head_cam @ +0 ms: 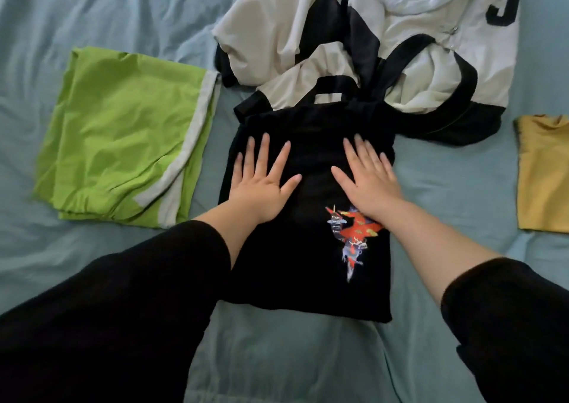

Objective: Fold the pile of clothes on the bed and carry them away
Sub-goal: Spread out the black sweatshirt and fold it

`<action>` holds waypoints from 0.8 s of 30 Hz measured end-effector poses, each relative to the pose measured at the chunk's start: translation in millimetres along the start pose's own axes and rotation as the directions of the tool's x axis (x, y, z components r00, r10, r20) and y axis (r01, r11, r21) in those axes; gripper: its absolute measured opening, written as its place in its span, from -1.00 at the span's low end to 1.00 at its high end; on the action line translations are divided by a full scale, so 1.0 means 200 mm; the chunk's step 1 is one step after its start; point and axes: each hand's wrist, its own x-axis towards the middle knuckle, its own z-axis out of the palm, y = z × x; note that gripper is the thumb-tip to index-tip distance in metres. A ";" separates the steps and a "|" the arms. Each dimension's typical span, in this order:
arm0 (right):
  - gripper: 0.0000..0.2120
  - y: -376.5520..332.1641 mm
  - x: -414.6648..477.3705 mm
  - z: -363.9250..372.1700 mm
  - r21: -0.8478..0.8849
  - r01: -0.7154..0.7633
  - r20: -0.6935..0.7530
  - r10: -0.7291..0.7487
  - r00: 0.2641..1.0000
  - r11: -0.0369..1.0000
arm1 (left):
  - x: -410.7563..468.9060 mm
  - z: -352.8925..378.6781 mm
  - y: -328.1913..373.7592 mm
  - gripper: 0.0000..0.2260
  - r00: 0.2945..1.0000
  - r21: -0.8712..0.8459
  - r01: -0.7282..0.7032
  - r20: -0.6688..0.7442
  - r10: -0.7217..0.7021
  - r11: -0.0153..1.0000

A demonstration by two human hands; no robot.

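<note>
Head camera, looking down over both forearms onto a bed (92, 17) covered in a pale blue sheet. A black garment (308, 273) is lying in the middle of the view, already narrowed into a long rectangle. Its long axis is running straight away from the person, with the near short edge close to the body and the far end touching a heap beyond it.

The left hand (261, 187) and the right hand (368, 187) are both lying flat on the far half of this rectangle. They are side by side and a little apart, fingers straight and spread, pressing the cloth down and gripping nothing. Each hand is sitting just inside its own long edge, so neither is nearer the work than the other. The near half, carrying a red and blue printed graphic (354, 236), is lying behind the palms, between the two black-sleeved forearms.

Judging from this, the next fold is going across the short axis — one end over the other — and both hands would need to shift to an end first.

A folded green garment (117, 156) is lying just to the left and a folded yellow garment (545, 181) well to the right. A white and black jacket (277, 33) is lying crumpled and unfolded beyond the fingertips.
</note>
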 end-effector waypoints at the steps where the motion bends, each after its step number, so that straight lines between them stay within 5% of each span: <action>1: -0.36 -0.01 0.00 0.00 0.007 -0.004 -0.006 0.004 1.000 1.000 | 0.00 -0.01 0.00 -0.40 1.000 -0.006 -0.011 -0.003 0.011 1.000; 6: -0.38 -0.09 -0.28 0.02 0.084 0.084 -0.273 -0.058 0.960 0.993 | -0.25 0.01 0.00 -0.27 0.933 0.064 -0.152 -0.320 0.165 0.986; 9: -0.33 -0.04 -0.49 0.15 -0.203 0.159 -0.119 -0.186 0.975 0.966 | -0.43 0.13 -0.14 -0.06 0.980 0.198 -0.181 -0.047 0.194 0.963; 11: -0.32 0.01 -0.49 0.20 -0.233 0.158 -0.079 -0.181 0.980 0.960 | -0.44 0.15 -0.22 0.00 0.988 0.212 -0.155 0.037 0.151 0.965; 13: -0.28 0.01 -0.48 0.17 -0.133 0.173 -0.116 -0.189 0.975 0.976 | -0.45 0.12 -0.21 0.03 0.985 0.142 -0.170 0.036 0.166 0.975; 15: -0.21 0.01 -0.49 0.14 0.177 0.138 -0.271 -0.086 0.959 0.975 | -0.48 0.08 -0.16 0.07 0.994 -0.109 -0.095 -0.063 0.088 0.990; 17: -0.24 0.05 -0.53 0.11 0.594 -0.030 -0.285 0.245 0.927 0.804 | -0.52 0.05 -0.12 0.07 0.970 -0.496 0.116 -0.130 -0.206 0.861; 19: -0.41 0.07 -0.55 0.10 0.868 -0.225 0.007 0.441 0.897 0.442 | -0.51 0.01 -0.08 -0.02 0.904 -0.763 0.263 -0.018 -0.426 0.591; 21: -0.56 0.07 -0.54 0.08 0.918 -0.321 0.198 0.430 0.881 0.233 | -0.48 -0.02 -0.03 -0.20 0.877 -0.884 0.312 0.127 -0.463 0.349; 24: -0.58 0.03 -0.50 0.02 0.933 -0.345 0.287 0.363 0.886 0.104 | -0.45 -0.07 0.02 -0.41 0.876 -0.930 0.333 0.244 -0.416 0.157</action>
